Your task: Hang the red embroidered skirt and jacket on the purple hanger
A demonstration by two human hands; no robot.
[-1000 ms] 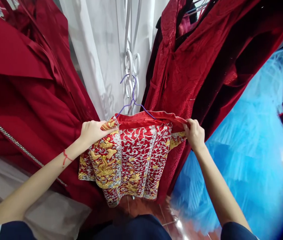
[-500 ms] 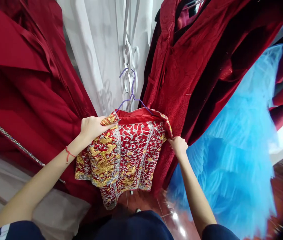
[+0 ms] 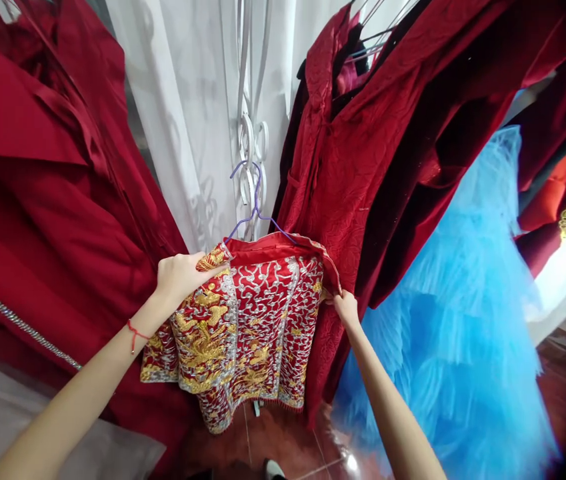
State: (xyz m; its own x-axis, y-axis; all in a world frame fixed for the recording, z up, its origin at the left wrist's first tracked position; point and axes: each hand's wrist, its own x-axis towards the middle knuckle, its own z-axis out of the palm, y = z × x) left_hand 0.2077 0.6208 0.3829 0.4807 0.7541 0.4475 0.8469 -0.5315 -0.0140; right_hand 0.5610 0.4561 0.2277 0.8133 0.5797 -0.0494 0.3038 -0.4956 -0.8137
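- White curtains (image 3: 197, 73) filled the background, and in front of them rose a white metal stand (image 3: 249, 137) with scrolled loops.
- Reddish-brown tiled floor (image 3: 293, 453) showed at the bottom, with a bright reflection on it and the pale tip of a shoe (image 3: 273, 469) at the lower edge.
- Between the two hands, in the middle of the view, was a red embroidered jacket (image 3: 253, 327), upright, its hem above the floor; gold and silver stitching covered its front, and its plain red lining showed at the neck.
- Purple wire arms of a hanger (image 3: 257, 193) ran down into the neck opening; its hook lay in front of the scrolls, though whether it was caught on them could not be told.
- On the left side, the left hand (image 3: 177, 283) had its fingers closed on the gold-stitched upper edge, and a thin red bracelet (image 3: 134, 337) circled that wrist.
- Opposite, the right hand (image 3: 346, 309) had its fingers pinched narrow on the end of the jacket's front edge.
- Dark red garments (image 3: 37, 193) hung at the left, one with a sparkling trim (image 3: 17, 323).
- To the right hung a patterned red dress (image 3: 343, 187), dark velvet (image 3: 413, 167) and a tiered blue dress (image 3: 463, 313).
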